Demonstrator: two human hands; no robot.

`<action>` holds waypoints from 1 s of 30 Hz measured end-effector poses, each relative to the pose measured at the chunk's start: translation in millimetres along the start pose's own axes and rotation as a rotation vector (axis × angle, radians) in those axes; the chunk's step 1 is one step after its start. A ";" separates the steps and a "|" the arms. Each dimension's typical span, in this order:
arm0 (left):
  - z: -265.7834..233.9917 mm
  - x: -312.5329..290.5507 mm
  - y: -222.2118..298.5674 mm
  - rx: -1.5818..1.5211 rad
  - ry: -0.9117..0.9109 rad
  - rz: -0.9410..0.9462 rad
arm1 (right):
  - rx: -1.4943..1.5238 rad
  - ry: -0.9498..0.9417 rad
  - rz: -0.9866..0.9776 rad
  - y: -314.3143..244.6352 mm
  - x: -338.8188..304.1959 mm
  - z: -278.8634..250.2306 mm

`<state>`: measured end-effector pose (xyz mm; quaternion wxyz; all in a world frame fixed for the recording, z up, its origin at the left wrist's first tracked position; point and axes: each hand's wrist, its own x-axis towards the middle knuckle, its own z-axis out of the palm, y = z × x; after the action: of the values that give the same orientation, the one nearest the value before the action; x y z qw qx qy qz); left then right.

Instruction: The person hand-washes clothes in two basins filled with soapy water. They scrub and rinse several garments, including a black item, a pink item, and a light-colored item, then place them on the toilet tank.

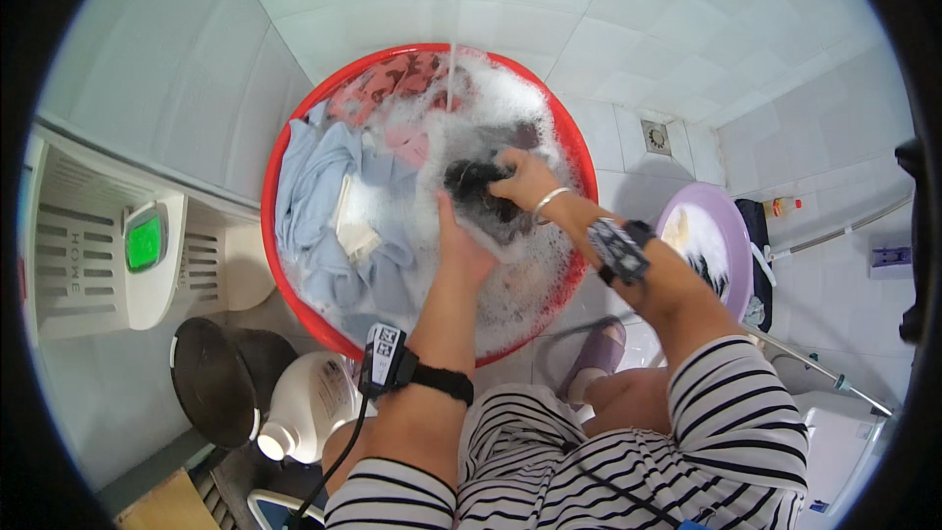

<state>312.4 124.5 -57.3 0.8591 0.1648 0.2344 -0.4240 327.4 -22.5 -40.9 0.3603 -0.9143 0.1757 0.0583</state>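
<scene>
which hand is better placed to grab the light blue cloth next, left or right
Probably the left hand: it is nearer the light blue cloth at the left of the red tub, while the right hand grips the dark cloth. Whether the left also grips it is unclear.

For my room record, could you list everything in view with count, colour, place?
Round plastic tub: one, red, centre
Soaked cloth: count unclear, light blue, tub's left
Patterned cloth: count unclear, pink-red, tub's far side
Wet cloth: count unclear, black, at right hand
Foam: uncountable, white, in tub
Water stream: one, clear, above tub
Round plastic basin: one, purple, right
Floor drain: one, grey, upper right
Slotted plastic rack: one, cream, left
Small screen: one, green, at rack
Round bucket: one, dark, lower left
Plastic jug: one, white, beside bucket
Small bottle: one, red-capped, far right
Slipper: one, purple, below tub
Left hand: one, bare, inside tub
Right hand: one, bare, on wet cloth
</scene>
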 end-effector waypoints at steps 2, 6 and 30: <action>1.8 -1.0 4.2 -0.060 -0.079 0.044 | 0.075 0.032 -0.223 -18.9 -22.1 -21.7; -5.5 12.4 19.6 -0.085 -0.432 0.056 | -0.027 -0.047 -0.616 -50.0 -73.1 -43.1; -69.3 27.4 -20.9 0.424 0.358 -0.134 | -0.434 -0.447 -0.061 62.8 15.3 44.4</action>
<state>291.9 127.8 -131.9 0.7207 0.3970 0.2988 -0.4835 319.7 -39.2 -117.2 0.1878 -0.9393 0.0480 0.2831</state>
